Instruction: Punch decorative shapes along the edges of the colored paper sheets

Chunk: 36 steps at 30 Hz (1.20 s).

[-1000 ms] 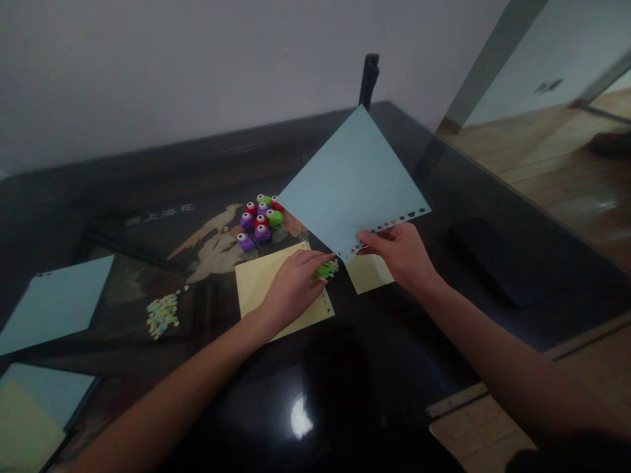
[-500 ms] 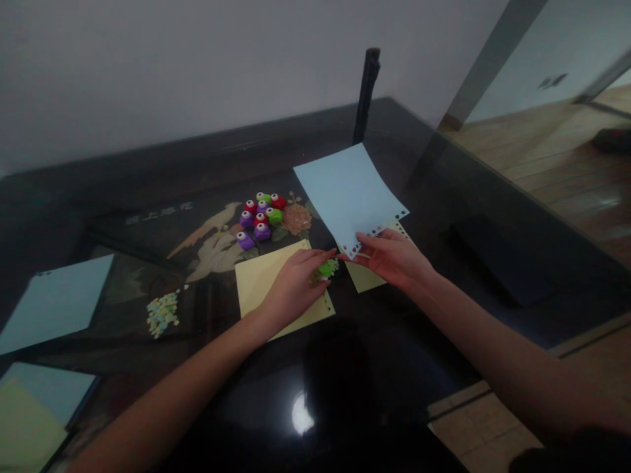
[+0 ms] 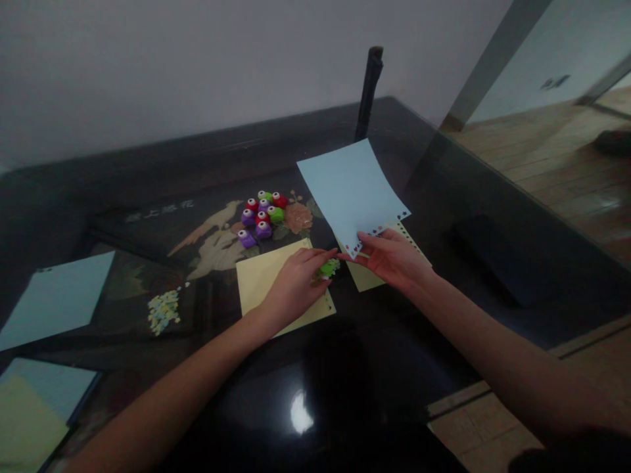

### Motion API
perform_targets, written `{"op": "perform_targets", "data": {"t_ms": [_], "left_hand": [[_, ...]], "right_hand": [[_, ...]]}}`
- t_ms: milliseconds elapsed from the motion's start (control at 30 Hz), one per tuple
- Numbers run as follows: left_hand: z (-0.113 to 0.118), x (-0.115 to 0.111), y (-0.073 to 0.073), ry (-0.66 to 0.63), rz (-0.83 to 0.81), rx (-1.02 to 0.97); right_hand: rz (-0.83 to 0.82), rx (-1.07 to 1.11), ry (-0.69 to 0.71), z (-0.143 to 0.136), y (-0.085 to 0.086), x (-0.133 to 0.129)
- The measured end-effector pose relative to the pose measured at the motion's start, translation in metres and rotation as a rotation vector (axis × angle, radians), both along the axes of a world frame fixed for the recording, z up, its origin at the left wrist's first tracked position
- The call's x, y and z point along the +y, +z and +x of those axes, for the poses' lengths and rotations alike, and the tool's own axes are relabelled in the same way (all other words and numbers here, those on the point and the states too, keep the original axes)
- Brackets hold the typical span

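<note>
Blue sheet [image 3: 351, 190]: in the head view it is lying toward the far side of the table [image 3: 493, 263], its punched near edge overlapping a yellow sheet [image 3: 367, 276] beneath it.
Right hand [image 3: 394, 259]: its fingers [image 3: 367, 238] are pinching the near edge of the blue sheet, narrow and closed on the paper.
Left hand [image 3: 293, 286]: it is pressing on a green punch [image 3: 328, 267], fingers curled over it; the punch is sitting at the right edge of a second yellow sheet [image 3: 261, 279].
Risk, slip: the thin pinch is likely letting the blue sheet slide on the glossy table, so the punched row may be drifting out of line.
Risk, tear: the perforated edge looks weak; pulling there could be ripping it.
Risk, scatter: a sleeve or sheet sweeping left could be knocking the punch cluster [image 3: 262, 211] or spreading the paper bits [image 3: 163, 310].
</note>
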<state>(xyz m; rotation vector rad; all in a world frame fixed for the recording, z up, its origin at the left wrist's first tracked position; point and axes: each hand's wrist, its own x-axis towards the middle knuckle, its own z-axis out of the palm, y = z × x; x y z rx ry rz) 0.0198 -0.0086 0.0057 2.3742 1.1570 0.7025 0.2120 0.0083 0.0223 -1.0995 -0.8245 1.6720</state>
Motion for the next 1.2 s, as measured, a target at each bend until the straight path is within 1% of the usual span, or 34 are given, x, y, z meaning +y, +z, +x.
{"op": "perform_targets", "data": {"t_ms": [100, 367, 533, 667, 733, 800, 933, 1000, 1100, 1200], "left_hand": [[0.000, 0.000, -0.001, -0.002, -0.001, 0.006], [0.000, 0.000, 0.001, 0.012, 0.002, 0.021], [-0.002, 0.001, 0.001, 0.034, 0.002, -0.013], [-0.003, 0.001, 0.000, 0.030, -0.003, -0.035], [-0.001, 0.000, 0.000, 0.009, 0.002, -0.023], [0.001, -0.004, 0.001, -0.041, 0.014, -0.006], [0.007, -0.014, 0.008, -0.217, 0.079, 0.081], [0.009, -0.018, 0.012, -0.272, 0.142, 0.156], [0.010, -0.020, 0.013, -0.275, 0.187, 0.250], [0.009, -0.019, 0.011, -0.254, 0.195, 0.277]], "right_hand": [[-0.005, 0.000, 0.002, 0.000, -0.001, 0.000], [-0.033, 0.138, -0.008, 0.000, -0.002, 0.001], [-0.020, 0.100, -0.021, 0.002, 0.001, 0.000], [-0.002, 0.056, -0.060, 0.005, 0.003, 0.003], [0.005, 0.057, -0.091, 0.007, 0.004, 0.004], [0.008, 0.058, -0.115, 0.009, 0.005, 0.005], [0.003, 0.077, -0.126, 0.009, 0.006, 0.006], [0.002, 0.099, -0.136, 0.009, 0.007, 0.006], [0.011, 0.104, -0.150, 0.010, 0.009, 0.005], [0.035, 0.083, -0.136, 0.011, 0.009, 0.005]]}}
